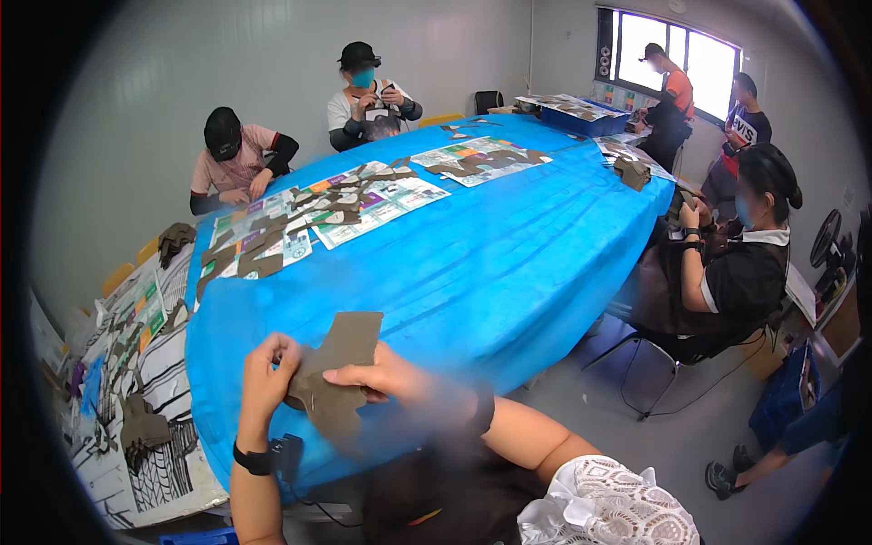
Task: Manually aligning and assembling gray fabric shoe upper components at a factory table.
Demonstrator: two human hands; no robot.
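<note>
A flat, olive-brown cut piece (350,350) of sheet material, perhaps leather or cloth, is held up over the near edge of the blue-covered table. My right hand (386,374) grips it from the right, thumb pressed on its face and fingers behind. At the piece's left edge is my left hand (270,368), its fingers curled and thumb and fingertips brought together. Whatever those fingertips pinch is too small to make out. The lower part of the piece hangs down and is blurred.
A blue sheet covers the long table (436,245). Printed sheets (391,204) with brown pieces lie across it. A cluttered side table (173,481) stands at left, holding a brown stack (143,427). Several people work around; one sits on a chair (658,359) at right.
</note>
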